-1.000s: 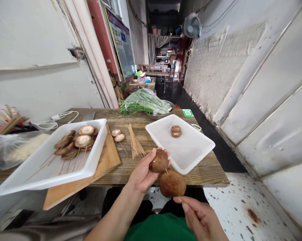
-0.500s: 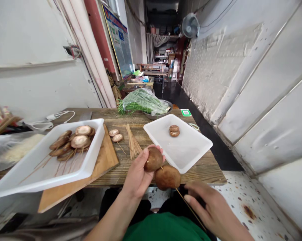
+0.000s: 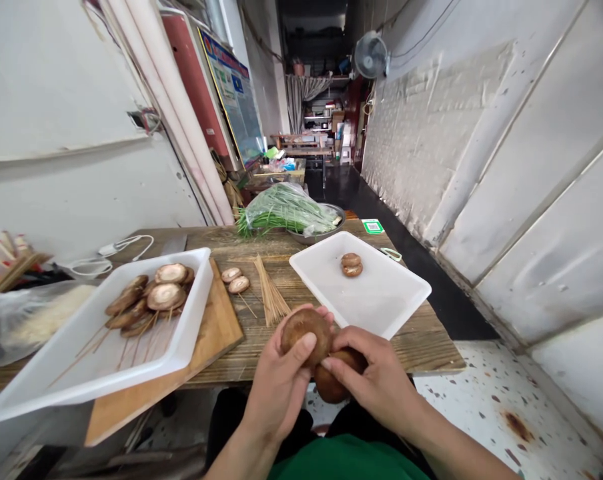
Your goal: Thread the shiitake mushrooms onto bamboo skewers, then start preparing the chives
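Closed round a brown mushroom cap, my left hand has its thumb across the top. My right hand grips a second mushroom cap, which touches the first one at its lower right. The skewer through the second cap is now hidden by my right hand. On the table, left of a bundle of thin bamboo skewers, lie two pale-faced mushrooms, one with a skewer in it. Skewered mushrooms are heaped in the left white tray.
The right white tray holds two small mushrooms. A wooden board sits under the left tray. Bagged green stalks rest on a metal bowl at the back. A plastic bag lies far left.
My right hand has moved left from the skewer's lower part onto the second mushroom cap. My left thumb has come over the first cap. The view has shifted slightly.
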The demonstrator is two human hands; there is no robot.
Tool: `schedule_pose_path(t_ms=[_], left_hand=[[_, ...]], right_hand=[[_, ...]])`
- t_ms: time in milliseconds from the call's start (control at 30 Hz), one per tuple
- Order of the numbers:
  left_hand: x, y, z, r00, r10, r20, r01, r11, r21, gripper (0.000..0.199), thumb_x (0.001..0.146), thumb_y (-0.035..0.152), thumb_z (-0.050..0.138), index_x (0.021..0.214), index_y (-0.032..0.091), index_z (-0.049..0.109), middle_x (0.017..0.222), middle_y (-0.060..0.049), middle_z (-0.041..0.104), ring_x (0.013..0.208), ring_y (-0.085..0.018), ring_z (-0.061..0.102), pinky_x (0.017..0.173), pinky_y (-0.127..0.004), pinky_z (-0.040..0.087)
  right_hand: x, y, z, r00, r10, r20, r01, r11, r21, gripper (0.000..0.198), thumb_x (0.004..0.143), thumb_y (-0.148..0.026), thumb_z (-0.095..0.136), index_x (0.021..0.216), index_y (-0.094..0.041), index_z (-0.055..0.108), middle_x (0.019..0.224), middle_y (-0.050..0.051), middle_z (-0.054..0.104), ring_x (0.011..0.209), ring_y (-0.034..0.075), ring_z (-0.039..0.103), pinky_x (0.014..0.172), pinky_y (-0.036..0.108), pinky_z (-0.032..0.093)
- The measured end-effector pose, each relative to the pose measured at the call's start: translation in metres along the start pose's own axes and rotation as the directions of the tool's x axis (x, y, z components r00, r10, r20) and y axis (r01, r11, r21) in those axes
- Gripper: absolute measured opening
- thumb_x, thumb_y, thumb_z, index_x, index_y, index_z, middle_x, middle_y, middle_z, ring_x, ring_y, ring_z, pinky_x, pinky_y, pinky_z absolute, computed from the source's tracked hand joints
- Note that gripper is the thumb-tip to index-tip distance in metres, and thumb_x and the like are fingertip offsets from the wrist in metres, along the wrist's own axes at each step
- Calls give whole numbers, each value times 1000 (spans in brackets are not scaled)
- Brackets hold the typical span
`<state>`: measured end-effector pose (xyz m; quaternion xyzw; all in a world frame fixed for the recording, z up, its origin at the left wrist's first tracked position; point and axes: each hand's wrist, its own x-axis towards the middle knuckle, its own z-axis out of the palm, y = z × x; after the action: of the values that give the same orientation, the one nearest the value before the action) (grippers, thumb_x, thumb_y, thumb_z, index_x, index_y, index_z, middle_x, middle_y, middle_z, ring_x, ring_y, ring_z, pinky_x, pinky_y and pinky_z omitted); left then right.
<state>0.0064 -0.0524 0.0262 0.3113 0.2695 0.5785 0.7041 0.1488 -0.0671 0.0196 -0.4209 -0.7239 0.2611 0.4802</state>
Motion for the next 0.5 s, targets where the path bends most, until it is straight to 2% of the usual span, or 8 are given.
schedule_pose_path(t_ms=[100, 200, 333, 500], left_hand=[[-2, -1, -1, 1000, -1, -12, 1, 1000, -16, 30, 73, 17, 65, 103, 15, 60, 110, -12, 64, 105, -23, 57, 92, -34, 45], [-5, 0, -1, 1000, -14, 6, 14, 999, -49, 29, 74, 15, 63, 103, 15, 60, 109, -11, 64, 104, -22, 58, 92, -34, 44], [-8, 0, 1, 1000, 4, -18, -5, 999, -39, 30, 73, 14, 65, 102, 13, 60, 107, -12, 65, 101, -21, 59, 90, -32, 45], [-7, -1, 0, 1000, -2, -25, 1, 999, -40, 30, 71, 14, 66, 100, 14, 61, 104, -11, 66, 98, -21, 60, 89, -33, 46]], right_hand=[[-5, -3, 1, 997, -82, 16, 83, 996, -40, 8, 83, -14, 52, 80, -19, 57, 77, 1, 58, 73, 14, 54, 69, 24, 43], [-10, -8, 4, 988, -147, 37, 151, 982, -117, 16, 86, -10, 44, 81, -18, 57, 82, 4, 58, 79, 16, 54, 71, 27, 43], [-13, -9, 8, 985, -172, -5, 169, 970, -177, 16, 84, -8, 43, 80, -18, 55, 96, 8, 56, 89, 18, 54, 74, 29, 44], [-18, -5, 11, 986, -168, -22, 161, 971, -174, 17, 83, -7, 42, 84, -18, 55, 93, 8, 55, 85, 18, 54, 72, 29, 44]])
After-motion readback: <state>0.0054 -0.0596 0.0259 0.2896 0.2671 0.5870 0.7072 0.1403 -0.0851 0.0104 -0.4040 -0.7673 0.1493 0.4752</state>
